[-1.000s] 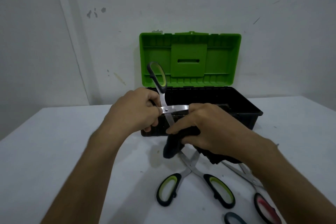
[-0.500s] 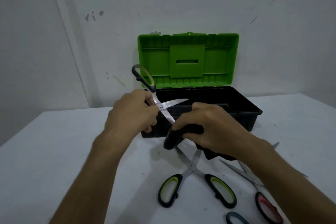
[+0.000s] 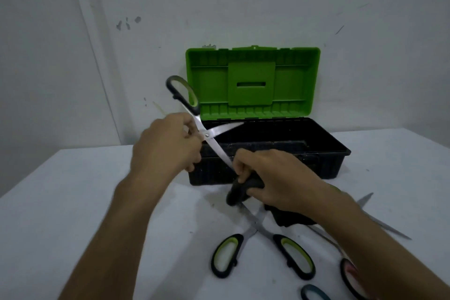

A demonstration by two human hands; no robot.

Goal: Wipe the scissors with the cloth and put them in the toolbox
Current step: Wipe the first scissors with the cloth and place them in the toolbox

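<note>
A: Scissors (image 3: 209, 134) are in the air, in front of the open toolbox (image 3: 326, 153), blades spread apart. The left hand (image 3: 168, 146) grips them at the handle side, near the pivot.

B: And the right hand (image 3: 277, 178)?

A: It holds the dark cloth (image 3: 239, 192), fingers curled around it, and the cloth touches the tip of the lower blade. The hands are near each other but do not touch.

B: On the table (image 3: 73, 202)?

A: Another pair with green handles (image 3: 258, 251) lies open there, just below the cloth.
</note>
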